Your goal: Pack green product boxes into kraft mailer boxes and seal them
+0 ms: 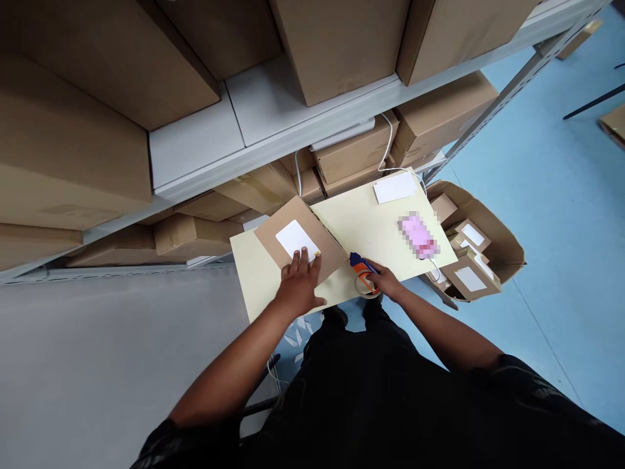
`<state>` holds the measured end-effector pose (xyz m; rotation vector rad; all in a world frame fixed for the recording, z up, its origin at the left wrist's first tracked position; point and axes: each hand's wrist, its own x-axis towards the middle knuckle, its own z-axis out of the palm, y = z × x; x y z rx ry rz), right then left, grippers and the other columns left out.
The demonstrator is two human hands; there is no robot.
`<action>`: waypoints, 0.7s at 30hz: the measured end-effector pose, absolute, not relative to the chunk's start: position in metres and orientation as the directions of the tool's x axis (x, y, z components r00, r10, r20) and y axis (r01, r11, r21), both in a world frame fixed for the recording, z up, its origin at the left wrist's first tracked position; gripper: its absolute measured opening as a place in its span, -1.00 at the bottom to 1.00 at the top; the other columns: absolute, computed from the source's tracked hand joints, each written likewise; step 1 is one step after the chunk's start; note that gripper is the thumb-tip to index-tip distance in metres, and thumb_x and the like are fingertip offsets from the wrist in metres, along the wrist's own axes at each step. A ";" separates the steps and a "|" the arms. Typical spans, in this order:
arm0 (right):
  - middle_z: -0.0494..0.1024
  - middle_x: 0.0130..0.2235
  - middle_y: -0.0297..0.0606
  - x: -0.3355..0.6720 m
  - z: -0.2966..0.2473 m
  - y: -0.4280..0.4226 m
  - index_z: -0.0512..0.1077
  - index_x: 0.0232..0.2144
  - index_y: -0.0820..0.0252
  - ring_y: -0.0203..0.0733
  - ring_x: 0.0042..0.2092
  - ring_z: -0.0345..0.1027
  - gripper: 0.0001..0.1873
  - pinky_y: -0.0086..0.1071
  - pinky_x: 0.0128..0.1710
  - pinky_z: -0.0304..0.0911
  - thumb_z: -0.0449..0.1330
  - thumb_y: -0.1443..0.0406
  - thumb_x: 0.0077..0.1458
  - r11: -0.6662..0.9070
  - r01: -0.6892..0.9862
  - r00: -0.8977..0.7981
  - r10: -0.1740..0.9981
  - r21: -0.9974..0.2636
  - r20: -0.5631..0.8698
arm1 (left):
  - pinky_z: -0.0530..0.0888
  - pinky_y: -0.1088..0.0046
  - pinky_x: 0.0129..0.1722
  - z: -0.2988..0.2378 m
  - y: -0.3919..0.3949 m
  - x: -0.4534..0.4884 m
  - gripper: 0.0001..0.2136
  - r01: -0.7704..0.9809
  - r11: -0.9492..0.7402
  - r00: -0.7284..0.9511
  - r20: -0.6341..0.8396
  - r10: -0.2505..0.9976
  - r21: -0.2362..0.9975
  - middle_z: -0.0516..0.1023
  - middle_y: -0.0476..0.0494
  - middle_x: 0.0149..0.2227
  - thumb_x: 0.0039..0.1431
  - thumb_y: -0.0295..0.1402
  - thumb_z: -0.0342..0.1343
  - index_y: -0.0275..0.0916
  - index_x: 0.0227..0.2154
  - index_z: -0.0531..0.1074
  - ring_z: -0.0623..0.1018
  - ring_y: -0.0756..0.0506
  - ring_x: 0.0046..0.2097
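Note:
A flat brown cardboard box (328, 251) with a white label (291, 238) lies at a slant on the pale yellow tabletop (351, 215). My left hand (299, 284) rests on the near side of the box, its fingers spread and reaching the label's lower edge. In my right hand (385, 282) is a blue and orange tape dispenser (360, 264) with a roll of tape. The dispenser's blue head is at the right corner of the box; I cannot tell whether it touches. My right fingers are wrapped round the handle and partly hidden.
A pink blurred item (417, 234) and a white slip (394, 187) lie on the tabletop's right half. Beside it, an open carton (508, 251) holds several labelled boxes. Shelving (278, 143) with large cartons stands ahead. Paper scraps (295, 335) litter the floor below.

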<state>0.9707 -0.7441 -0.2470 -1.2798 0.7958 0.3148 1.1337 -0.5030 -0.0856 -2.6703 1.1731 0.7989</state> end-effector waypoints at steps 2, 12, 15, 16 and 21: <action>0.69 0.03 -0.29 0.984 -0.245 -0.756 0.48 0.27 0.07 0.01 0.02 0.56 -0.20 -0.11 0.14 0.43 0.29 0.27 -0.10 0.264 -0.638 0.703 -0.182 -0.723 -0.687 | 0.19 -0.17 0.37 -0.082 -0.486 1.152 0.17 -0.797 -0.590 0.447 -0.532 -0.719 0.127 -0.23 -0.43 0.57 -0.08 -0.05 0.50 -0.08 0.53 -0.03 -0.04 -0.55 0.53; 0.69 -0.31 -0.24 1.070 -0.213 -0.796 0.58 0.15 0.17 -0.10 -0.26 0.51 -0.28 -0.25 -0.14 0.44 0.33 0.43 -0.15 0.182 -0.679 0.689 -0.177 -0.711 -0.703 | -0.17 -0.09 0.50 -0.098 -0.465 1.190 0.13 -0.894 -0.419 0.328 -0.405 -0.854 0.160 -0.11 -0.27 0.57 -0.07 0.05 0.47 -0.04 0.52 0.01 -0.13 -0.44 0.56; 0.68 -0.31 -0.25 1.072 -0.212 -0.798 0.58 0.15 0.15 -0.11 -0.27 0.50 -0.29 -0.26 -0.17 0.42 0.34 0.43 -0.14 0.177 -0.681 0.684 -0.193 -0.710 -0.704 | -0.18 -0.09 0.50 -0.103 -0.468 1.179 0.11 -0.863 -0.484 0.410 -0.358 -0.839 0.147 -0.09 -0.30 0.56 -0.05 0.06 0.46 -0.07 0.51 0.04 -0.17 -0.42 0.56; 0.69 -0.29 -0.25 1.070 -0.213 -0.797 0.57 0.16 0.14 -0.11 -0.26 0.50 -0.29 -0.26 -0.18 0.42 0.33 0.42 -0.13 0.191 -0.673 0.690 -0.189 -0.715 -0.699 | -0.19 -0.08 0.50 -0.105 -0.470 1.173 0.11 -0.847 -0.513 0.447 -0.335 -0.830 0.138 -0.09 -0.32 0.56 -0.04 0.09 0.44 -0.09 0.51 0.03 -0.16 -0.42 0.56; 0.70 -0.19 -0.25 1.063 -0.221 -0.785 0.50 0.23 0.14 -0.14 -0.24 0.50 -0.25 -0.28 -0.15 0.44 0.29 0.36 -0.10 0.279 -0.615 0.724 -0.170 -0.738 -0.668 | -0.19 -0.12 0.48 -0.116 -0.494 1.137 0.08 -0.743 -0.661 0.622 -0.259 -0.739 0.100 -0.12 -0.39 0.56 0.06 0.18 0.32 -0.20 0.52 0.00 -0.14 -0.44 0.56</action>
